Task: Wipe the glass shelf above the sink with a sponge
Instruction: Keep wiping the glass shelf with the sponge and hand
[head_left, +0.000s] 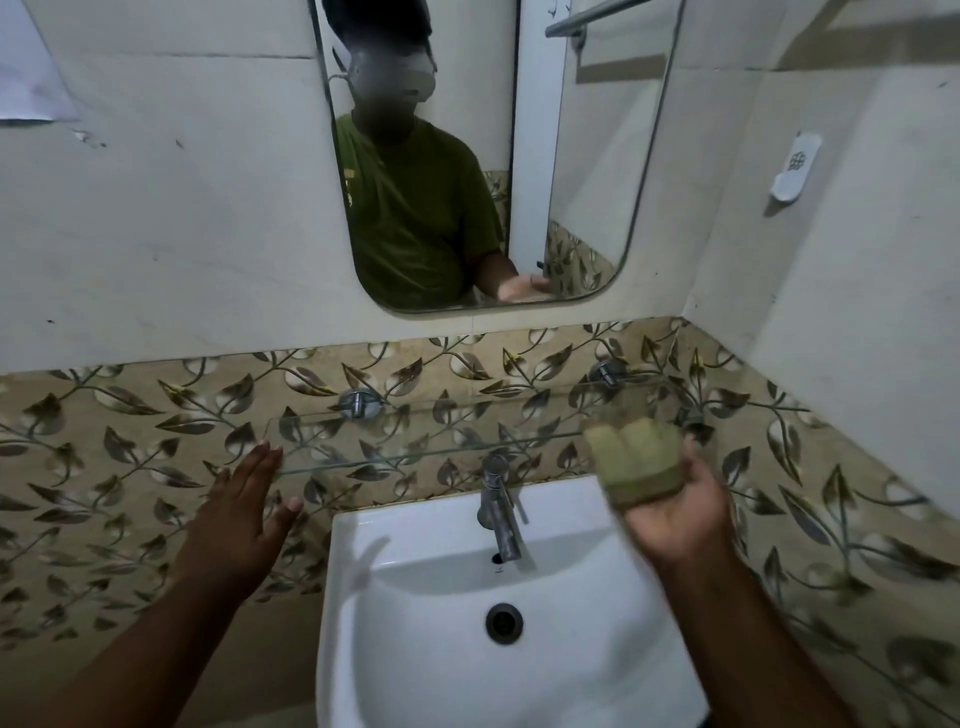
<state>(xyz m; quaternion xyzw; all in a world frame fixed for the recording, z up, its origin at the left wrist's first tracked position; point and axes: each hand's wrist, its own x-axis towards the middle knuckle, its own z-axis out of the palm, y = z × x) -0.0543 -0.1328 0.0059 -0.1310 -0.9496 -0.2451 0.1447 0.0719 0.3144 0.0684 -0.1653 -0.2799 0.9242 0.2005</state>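
A sink (415, 525) sits near centre, its tap (500, 512) at the far rim. Just above the tap, a shelf (415, 436) runs left to right along the wall. A mirror (467, 156) hangs above the shelf. The left hand (244, 512) is at the shelf's left end; the right hand (675, 512), at its right end, holds a sponge (636, 460).

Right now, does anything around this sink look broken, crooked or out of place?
Little stands out. The glass shelf sits level on its two metal brackets, and the sink and tap look intact. The wall left of the mirror bears a few small dark marks. The sponge is blurred.
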